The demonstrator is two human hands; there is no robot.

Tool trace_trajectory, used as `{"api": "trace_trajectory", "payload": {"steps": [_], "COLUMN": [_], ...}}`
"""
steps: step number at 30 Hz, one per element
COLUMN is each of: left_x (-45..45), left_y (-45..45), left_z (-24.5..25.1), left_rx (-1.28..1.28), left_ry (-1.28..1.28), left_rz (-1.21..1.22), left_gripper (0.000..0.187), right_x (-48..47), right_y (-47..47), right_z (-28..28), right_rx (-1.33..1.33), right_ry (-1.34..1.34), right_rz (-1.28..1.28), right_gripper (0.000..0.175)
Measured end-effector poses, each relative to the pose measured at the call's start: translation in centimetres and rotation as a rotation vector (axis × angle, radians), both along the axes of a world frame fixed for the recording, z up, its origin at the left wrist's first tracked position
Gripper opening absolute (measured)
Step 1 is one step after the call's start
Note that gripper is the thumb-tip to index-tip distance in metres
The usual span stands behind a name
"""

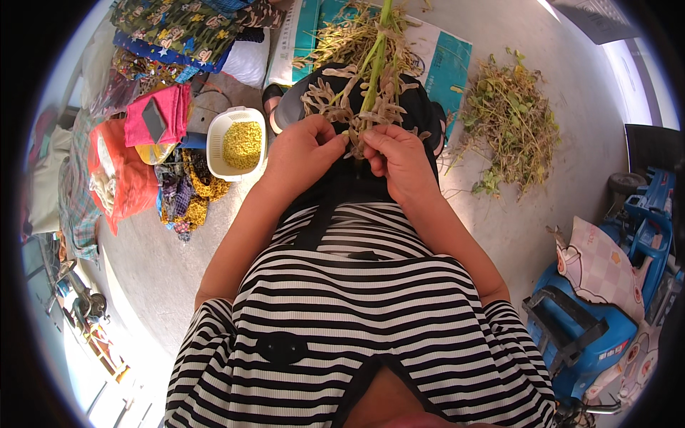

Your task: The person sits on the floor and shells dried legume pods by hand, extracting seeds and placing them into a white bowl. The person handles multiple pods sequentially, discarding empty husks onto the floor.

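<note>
A soybean plant with a green stalk [377, 64] and clusters of dry brown pods [327, 99] lies over my lap, its pods towards me. My left hand [307, 152] pinches at the pods from the left, with thumb and fingertips together. From the right, my right hand [396, 152] grips a pod between thumb and curled forefinger, close beside the left. Left of my knees stands a white plastic basket [212, 144] holding shelled yellow-green beans [242, 145]. The fingertips partly hide the pods they hold.
A heap of dried bean plants [511, 123] lies on the concrete floor at right. More stalks and pods [348, 43] rest on a teal-and-white sack [449, 64] ahead. Left are folded cloths [182, 32], a red plastic bag [126, 182] and a dark phone-like slab [154, 120]; right, a blue ride-on vehicle [588, 331].
</note>
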State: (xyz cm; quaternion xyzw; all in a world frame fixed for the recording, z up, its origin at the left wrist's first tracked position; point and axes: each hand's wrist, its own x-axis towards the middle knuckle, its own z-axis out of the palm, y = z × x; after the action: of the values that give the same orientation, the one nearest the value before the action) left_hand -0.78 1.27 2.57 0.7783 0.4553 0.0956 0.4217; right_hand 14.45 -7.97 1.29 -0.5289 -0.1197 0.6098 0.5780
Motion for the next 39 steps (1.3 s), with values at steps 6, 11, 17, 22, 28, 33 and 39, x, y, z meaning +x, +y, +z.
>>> {"api": "trace_trajectory", "payload": {"steps": [6, 11, 17, 22, 28, 33, 39], "left_x": [1.9, 3.6, 2.7, 1.5, 1.3, 1.9, 1.7], "left_y": [-1.0, -0.3, 0.0, -0.6, -1.1, -2.1, -2.4], "left_z": [1.3, 1.0, 0.3, 0.0, -0.7, -0.8, -0.4], "left_rx": [-0.249, 0.072, -0.016, -0.227, -0.275, -0.287, -0.333], "left_ry": [-0.648, -0.535, -0.469, -0.512, -0.515, -0.451, -0.5], "left_rz": [0.081, 0.034, 0.007, 0.106, 0.029, -0.022, -0.007], "left_gripper": [0.011, 0.01, 0.009, 0.007, 0.006, 0.008, 0.011], "right_x": [0.1, 0.0, 0.0, -0.2, 0.4, 0.8, 1.4], "right_y": [-0.1, -0.2, -0.4, -0.5, -0.2, 0.0, -0.3], "right_z": [-0.8, -1.1, -1.4, -1.3, -1.5, -1.9, -2.2], "right_rx": [-0.017, -0.01, -0.01, 0.003, 0.036, 0.071, 0.034], "right_ry": [0.016, 0.0, -0.019, -0.042, -0.068, -0.039, 0.097], "right_rz": [-0.001, 0.007, 0.024, -0.028, -0.222, -0.273, -0.261], "right_gripper": [0.013, 0.013, 0.014, 0.015, 0.017, 0.012, 0.009]}}
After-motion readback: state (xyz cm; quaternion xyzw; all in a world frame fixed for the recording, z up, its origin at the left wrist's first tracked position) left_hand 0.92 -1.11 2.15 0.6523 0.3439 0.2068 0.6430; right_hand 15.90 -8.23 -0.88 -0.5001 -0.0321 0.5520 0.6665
